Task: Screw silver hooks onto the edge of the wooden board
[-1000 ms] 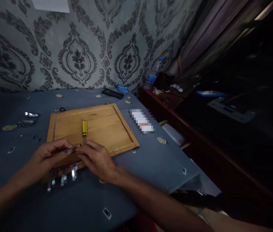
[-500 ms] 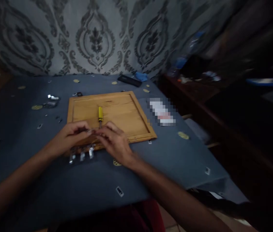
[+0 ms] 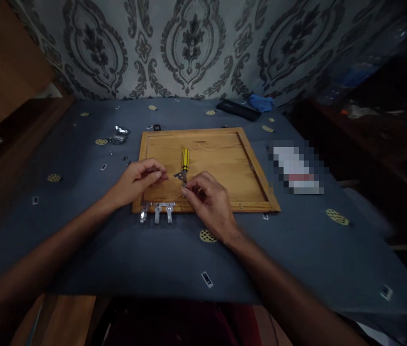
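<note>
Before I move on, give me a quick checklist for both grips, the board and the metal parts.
1. Right grip holding a metal piece: ok.
2. Left grip free: cannot tell; nothing shows in it, but its fingers are curled.
3. Board lying on the table: ok.
4. Board top free of tools: not ok; the yellow screwdriver lies there.
5. Three metal clips along the near edge screwed down: cannot tell, too small.

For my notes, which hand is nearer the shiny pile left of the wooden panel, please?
Left hand, right of and below the shiny pile in the picture; right hand, farther right, over the wooden panel.
</note>
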`<state>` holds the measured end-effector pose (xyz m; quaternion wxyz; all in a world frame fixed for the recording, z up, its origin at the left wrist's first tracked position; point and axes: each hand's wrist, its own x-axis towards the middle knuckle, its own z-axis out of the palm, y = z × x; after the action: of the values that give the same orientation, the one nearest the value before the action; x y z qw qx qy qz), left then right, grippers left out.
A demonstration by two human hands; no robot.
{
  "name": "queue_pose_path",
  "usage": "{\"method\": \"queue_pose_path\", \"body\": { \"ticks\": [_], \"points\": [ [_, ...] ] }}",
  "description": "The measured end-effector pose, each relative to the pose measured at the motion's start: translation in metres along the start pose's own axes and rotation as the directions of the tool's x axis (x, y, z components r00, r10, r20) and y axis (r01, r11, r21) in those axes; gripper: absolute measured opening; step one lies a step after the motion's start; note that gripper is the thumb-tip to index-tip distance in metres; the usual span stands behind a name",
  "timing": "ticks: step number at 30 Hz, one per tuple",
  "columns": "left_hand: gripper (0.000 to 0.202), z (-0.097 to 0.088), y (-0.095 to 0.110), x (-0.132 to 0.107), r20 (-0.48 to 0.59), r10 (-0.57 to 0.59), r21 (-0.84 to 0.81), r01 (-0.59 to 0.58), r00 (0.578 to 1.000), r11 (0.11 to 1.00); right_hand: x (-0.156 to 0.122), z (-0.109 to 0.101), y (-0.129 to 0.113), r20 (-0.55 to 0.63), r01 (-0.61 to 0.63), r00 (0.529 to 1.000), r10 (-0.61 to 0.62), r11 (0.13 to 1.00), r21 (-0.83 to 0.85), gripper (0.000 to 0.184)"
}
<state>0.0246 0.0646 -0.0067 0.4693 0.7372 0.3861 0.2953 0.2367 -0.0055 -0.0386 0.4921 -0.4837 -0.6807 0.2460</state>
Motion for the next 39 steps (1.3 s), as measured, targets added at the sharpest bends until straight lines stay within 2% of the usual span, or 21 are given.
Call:
{"method": "queue_pose_path", "body": {
  "ticks": [7,12,18,22,28,34,39],
  "points": [
    [0.022,0.005,-0.011,-0.001,0.000,0.102,0.095,-0.101,0.995,0.990,0.000,0.001,-0.001,0.037,-0.073,0.997,0.071,0.996,0.049,0.012],
    [0.031,0.009,-0.009,-0.004,0.041,0.146,0.181,-0.151,0.988,0.972,-0.001,0.003,-0.002,0.059,-0.140,0.989,0.133,0.981,0.132,0.011],
    [0.028,0.012,-0.005,-0.009,0.065,0.203,0.255,-0.213,0.977,0.943,-0.002,0.006,-0.006,0.086,-0.250,0.968,0.236,0.942,0.223,0.012],
    [0.032,0.013,-0.005,-0.010,0.103,0.182,0.377,-0.208,0.978,0.903,-0.004,0.009,-0.006,0.109,-0.306,0.952,0.287,0.918,0.252,0.009],
    [0.035,0.013,-0.004,-0.010,0.066,0.195,0.374,-0.206,0.978,0.904,-0.007,0.013,-0.007,0.095,-0.354,0.935,0.341,0.883,0.309,0.014],
    [0.038,0.009,-0.004,-0.012,0.046,0.226,0.428,-0.224,0.973,0.875,-0.023,0.007,-0.011,0.122,-0.413,0.910,0.397,0.835,0.364,0.023],
    [0.034,0.009,-0.003,-0.013,0.090,0.221,0.435,-0.238,0.971,0.869,-0.045,-0.004,-0.014,0.147,-0.485,0.872,0.467,0.778,0.400,0.024]
  ]
}}
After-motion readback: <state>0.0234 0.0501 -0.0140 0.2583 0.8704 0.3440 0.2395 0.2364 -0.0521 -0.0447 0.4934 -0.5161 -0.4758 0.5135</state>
